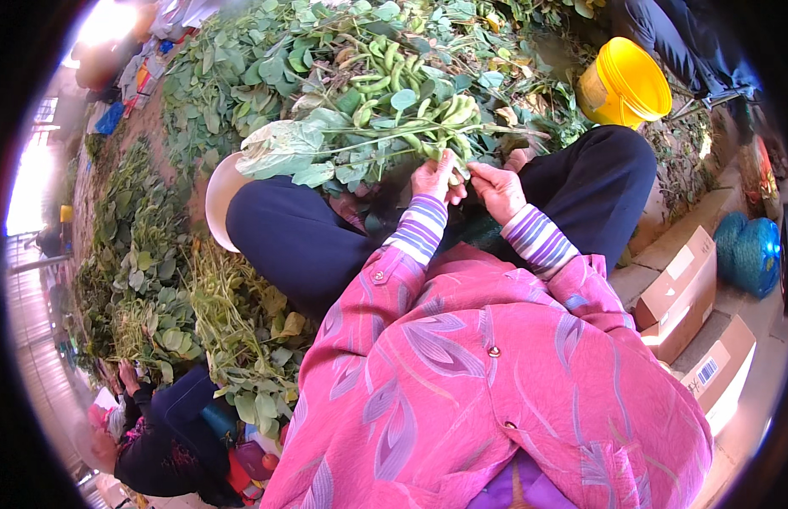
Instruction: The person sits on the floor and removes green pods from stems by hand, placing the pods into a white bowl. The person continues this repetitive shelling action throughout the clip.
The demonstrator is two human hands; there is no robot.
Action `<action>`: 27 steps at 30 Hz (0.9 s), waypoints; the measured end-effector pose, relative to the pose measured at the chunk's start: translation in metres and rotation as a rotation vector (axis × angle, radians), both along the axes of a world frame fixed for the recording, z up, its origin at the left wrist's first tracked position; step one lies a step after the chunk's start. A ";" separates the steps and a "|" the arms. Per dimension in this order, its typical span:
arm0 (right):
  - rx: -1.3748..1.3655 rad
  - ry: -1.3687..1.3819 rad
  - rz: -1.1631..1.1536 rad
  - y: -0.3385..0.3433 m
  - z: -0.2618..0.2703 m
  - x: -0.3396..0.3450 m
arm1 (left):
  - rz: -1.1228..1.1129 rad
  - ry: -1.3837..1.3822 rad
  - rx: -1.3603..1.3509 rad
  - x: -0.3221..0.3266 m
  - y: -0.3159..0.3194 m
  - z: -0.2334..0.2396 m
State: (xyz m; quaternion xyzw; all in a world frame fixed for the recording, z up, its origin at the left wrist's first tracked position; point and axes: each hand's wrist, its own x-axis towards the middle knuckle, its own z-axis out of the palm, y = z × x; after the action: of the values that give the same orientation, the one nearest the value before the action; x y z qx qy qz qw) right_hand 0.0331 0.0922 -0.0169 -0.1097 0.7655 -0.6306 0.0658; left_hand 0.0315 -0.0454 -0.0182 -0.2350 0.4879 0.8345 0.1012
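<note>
My left hand point(436, 179) is closed around the lower end of a cluster of green bean pods point(456, 118), with the thumb on top. Close on its right, my right hand point(497, 189) pinches at a pod beside the same cluster; what lies between its fingertips is partly hidden. A leafy plant stem point(400, 133) runs across above both hands, with a broad pale leaf point(282, 148) at its left end. More green pods point(394, 69) rest on the leaves just beyond.
Heaps of cut bean plants point(234, 95) spread ahead and left. A yellow bucket point(623, 83) stands by my right knee, a white container point(223, 202) by my left. Cardboard boxes point(680, 299) and blue-green twine point(747, 254) lie right. Another person point(171, 439) sits at lower left.
</note>
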 end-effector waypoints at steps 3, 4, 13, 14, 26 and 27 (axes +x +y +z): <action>0.420 0.434 0.005 -0.004 0.008 0.002 | 0.064 -0.061 -0.090 -0.005 -0.006 0.001; 0.469 0.398 -0.002 -0.004 0.009 0.004 | 0.076 -0.068 -0.102 -0.006 -0.005 0.002; 0.442 0.440 -0.026 -0.001 0.004 0.003 | 0.163 -0.035 -0.009 -0.005 0.003 -0.003; 0.440 0.476 -0.029 -0.001 0.002 0.002 | 0.169 -0.044 0.028 -0.006 0.003 -0.003; -0.419 -0.703 -0.055 0.007 0.015 -0.016 | -0.091 0.062 0.352 -0.001 -0.011 -0.011; -0.393 -0.683 -0.058 0.000 0.014 -0.018 | -0.133 0.045 0.452 -0.004 -0.019 -0.013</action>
State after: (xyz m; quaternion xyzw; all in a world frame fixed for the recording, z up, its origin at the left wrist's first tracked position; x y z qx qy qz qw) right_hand 0.0151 0.0920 -0.0031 0.1174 0.5669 -0.7671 0.2764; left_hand 0.0277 -0.0646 -0.0308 -0.1551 0.3051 0.9191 0.1954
